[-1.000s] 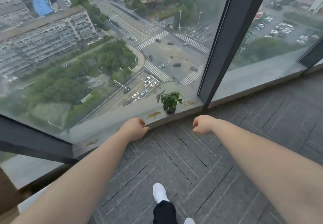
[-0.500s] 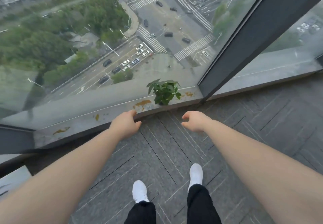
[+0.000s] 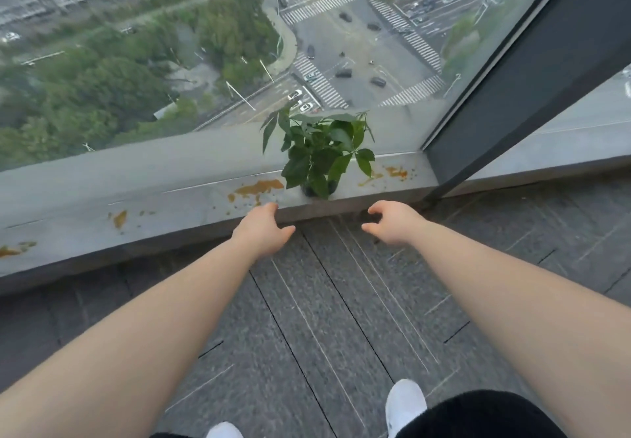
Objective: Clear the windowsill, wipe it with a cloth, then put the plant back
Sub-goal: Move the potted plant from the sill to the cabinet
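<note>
Viewing: I take the plant point(image 3: 319, 154) as landmark.
Plant: upright on stained windowsill point(image 3: 191, 203), beside glass.
Left hand point(image 3: 263, 231): below-left of plant, fingers apart, empty.
Right hand point(image 3: 392, 224): below-right, fingers curled apart, empty.

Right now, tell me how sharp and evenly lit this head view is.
Head view: soft, even daylight, no hard shadows; the plant and the windowsill stains read clearly; left hand and right hand slightly soft; carpet near the shoes streaked with motion blur; wide-angle lens bends the sill edge; the glass hazes the street below.
</note>
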The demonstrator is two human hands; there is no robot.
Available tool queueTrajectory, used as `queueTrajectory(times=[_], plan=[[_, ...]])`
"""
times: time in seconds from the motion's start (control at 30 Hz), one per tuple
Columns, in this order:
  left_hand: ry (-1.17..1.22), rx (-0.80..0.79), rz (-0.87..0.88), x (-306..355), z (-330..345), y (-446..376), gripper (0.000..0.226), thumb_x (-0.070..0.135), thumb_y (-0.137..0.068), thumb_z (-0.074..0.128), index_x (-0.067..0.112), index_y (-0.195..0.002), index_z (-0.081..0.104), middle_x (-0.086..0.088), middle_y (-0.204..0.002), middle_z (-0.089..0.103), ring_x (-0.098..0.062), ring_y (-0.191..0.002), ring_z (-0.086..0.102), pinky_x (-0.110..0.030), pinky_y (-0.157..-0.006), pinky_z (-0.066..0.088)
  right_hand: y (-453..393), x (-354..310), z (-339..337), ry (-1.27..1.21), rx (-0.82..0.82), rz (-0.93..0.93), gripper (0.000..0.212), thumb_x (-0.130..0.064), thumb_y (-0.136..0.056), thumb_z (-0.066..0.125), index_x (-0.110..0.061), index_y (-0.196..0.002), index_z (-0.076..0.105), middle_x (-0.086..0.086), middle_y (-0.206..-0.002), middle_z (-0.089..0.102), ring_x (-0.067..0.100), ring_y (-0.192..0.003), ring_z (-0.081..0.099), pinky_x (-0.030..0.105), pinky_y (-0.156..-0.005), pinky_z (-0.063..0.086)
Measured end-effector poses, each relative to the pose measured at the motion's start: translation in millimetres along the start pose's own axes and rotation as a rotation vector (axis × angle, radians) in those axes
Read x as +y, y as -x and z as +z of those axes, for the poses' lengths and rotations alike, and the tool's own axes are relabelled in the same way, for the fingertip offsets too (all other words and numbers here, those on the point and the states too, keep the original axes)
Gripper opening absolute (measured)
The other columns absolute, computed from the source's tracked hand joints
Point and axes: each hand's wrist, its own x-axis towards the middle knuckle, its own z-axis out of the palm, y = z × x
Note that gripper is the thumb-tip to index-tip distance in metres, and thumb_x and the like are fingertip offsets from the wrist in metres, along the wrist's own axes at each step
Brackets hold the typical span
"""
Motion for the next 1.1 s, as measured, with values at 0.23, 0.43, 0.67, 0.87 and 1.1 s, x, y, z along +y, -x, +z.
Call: queueTrajectory(times=[0.23, 0.43, 0.67, 0.87, 1.1], plan=[[0.102, 0.091, 0.045, -17, 52, -95, 0.077, 0.046, -0.088, 0.058, 0.016, -0.149, 0.023, -0.007, -0.151, 0.037, -0.028, -0.135, 0.042, -0.042, -0.109, 0.038, -102, 11, 40, -0.092, 0.068, -0.032, 0.073, -0.044, -0.093, 0.056, -0.014, -0.152, 0.025, 0.011, -0.148, 0.044, 0.03, -0.133, 0.045, 0.038, -0.109, 0.039], [0.156, 0.13, 0.115, -14, 81, -145, 0.081, 0.043, -0.089, 0.058, 0.013, -0.151, 0.015, -0.007, -0.154, 0.032, -0.028, -0.138, 0.036, -0.038, -0.11, 0.034, -159, 0, 58, -0.253, 0.139, -0.087, 0.081, -0.036, -0.093, 0.06, -0.012, -0.154, 0.013, 0.013, -0.154, 0.035, 0.032, -0.138, 0.039, 0.038, -0.109, 0.035], [0.296, 0.189, 0.205, 3, 82, -169, 0.069, 0.032, -0.092, 0.058, 0.019, -0.149, 0.022, -0.008, -0.148, 0.042, -0.029, -0.133, 0.043, -0.037, -0.103, 0.038, -178, -7, 66, -0.565, 0.172, -0.252, 0.075, -0.027, -0.09, 0.066, -0.024, -0.152, 0.023, 0.003, -0.153, 0.038, 0.026, -0.141, 0.035, 0.038, -0.113, 0.032], [0.391, 0.223, 0.215, 3, 78, -156, 0.063, 0.032, -0.093, 0.056, 0.028, -0.148, 0.027, 0.0, -0.146, 0.046, -0.027, -0.133, 0.044, -0.043, -0.107, 0.039, -166, -15, 64, -0.678, 0.202, -0.275, 0.049, -0.023, -0.095, 0.059, -0.017, -0.14, 0.044, 0.003, -0.142, 0.052, 0.023, -0.134, 0.044, 0.033, -0.104, 0.036], [0.511, 0.218, 0.175, 11, 46, -97, 0.068, 0.041, -0.092, 0.055, 0.027, -0.15, 0.023, 0.001, -0.15, 0.04, -0.023, -0.138, 0.038, -0.037, -0.107, 0.035, -103, -26, 44, -0.782, 0.239, -0.226, 0.048, -0.037, -0.093, 0.059, -0.022, -0.137, 0.047, 0.003, -0.131, 0.056, 0.022, -0.12, 0.053, 0.041, -0.099, 0.047]])
